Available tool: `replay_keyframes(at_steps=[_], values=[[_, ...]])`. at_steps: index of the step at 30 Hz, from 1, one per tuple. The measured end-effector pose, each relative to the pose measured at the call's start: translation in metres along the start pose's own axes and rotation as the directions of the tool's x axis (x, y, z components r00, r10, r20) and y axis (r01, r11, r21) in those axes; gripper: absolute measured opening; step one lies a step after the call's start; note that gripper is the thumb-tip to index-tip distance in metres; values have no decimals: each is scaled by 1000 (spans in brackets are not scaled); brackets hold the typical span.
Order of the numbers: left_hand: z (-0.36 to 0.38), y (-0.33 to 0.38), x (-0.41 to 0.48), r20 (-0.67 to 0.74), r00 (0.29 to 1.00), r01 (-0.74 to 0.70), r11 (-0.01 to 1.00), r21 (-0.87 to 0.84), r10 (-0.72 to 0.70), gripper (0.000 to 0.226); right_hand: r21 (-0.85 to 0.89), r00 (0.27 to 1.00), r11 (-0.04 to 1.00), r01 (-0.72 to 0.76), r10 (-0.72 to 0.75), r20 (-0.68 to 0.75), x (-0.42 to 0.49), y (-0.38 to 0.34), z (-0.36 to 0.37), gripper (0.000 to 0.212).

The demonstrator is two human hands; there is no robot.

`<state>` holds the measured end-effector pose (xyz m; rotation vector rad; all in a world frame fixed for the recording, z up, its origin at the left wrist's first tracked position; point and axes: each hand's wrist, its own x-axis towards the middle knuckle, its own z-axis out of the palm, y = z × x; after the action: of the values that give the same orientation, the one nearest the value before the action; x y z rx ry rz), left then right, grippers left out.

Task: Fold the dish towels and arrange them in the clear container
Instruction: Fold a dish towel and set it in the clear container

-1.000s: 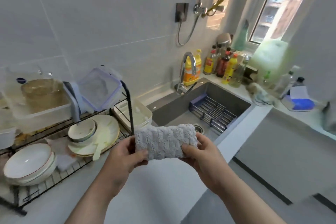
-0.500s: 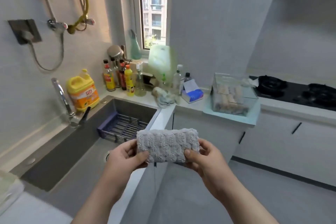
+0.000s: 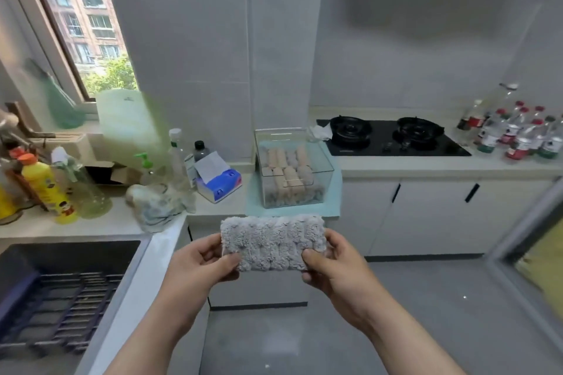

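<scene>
While the pale surface (image 3: 426,166) runs from the window side round to the far right, it carries nearly everything else; the dark sink (image 3: 70,256) is sunk into its near left part, with a slatted rack (image 3: 61,310) lying inside it; the black gas hob (image 3: 393,138) with two burners sits in the right stretch, well apart from the sink; between them, at the foot of the tiled pillar, the clear container (image 3: 320,161) stands on a teal mat (image 3: 333,195), and rolled towels (image 3: 289,173) in grey and beige lie in rows inside it, filling its lower part; a cluster of red-capped bottles (image 3: 518,134) stands right of the hob; the folded grey dish towel (image 3: 271,242) is held in the air in front of the surface's edge, below the container in the picture, long side level, touching nothing but the hands; the left hand (image 3: 201,265) grips its left end, thumb on the near face and fingers curled behind; the right hand (image 3: 338,268) grips the right end the same way, so each grip is closed on the towel; a crumpled pale cloth (image 3: 158,207) lies at the surface's corner by the sink; a blue tissue box (image 3: 219,184) stands just left of the mat, a sheet sticking up from it; a yellow bottle (image 3: 45,189) with an orange cap stands at the far left among other bottles.
</scene>
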<state>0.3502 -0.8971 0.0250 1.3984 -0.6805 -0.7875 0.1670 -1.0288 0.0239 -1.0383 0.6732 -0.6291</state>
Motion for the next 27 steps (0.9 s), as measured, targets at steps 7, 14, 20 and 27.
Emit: replay_keyframes(at_steps=[7,14,20,27], values=[[8,0,150,91,996,15,998,-55,-10,29,282,995,956,-83,96,-32,136,-36,5,29],[34,6,273,171,984,60,998,-8,-58,30,461,966,884,-75,179,-186,237,-61,-14,28],[103,-7,349,244,967,45,995,85,-65,39,563,938,826,26,175,-299,321,-74,-64,29],[173,-46,436,370,921,-84,863,499,-124,13,613,899,790,17,256,-355,408,-118,-158,38]])
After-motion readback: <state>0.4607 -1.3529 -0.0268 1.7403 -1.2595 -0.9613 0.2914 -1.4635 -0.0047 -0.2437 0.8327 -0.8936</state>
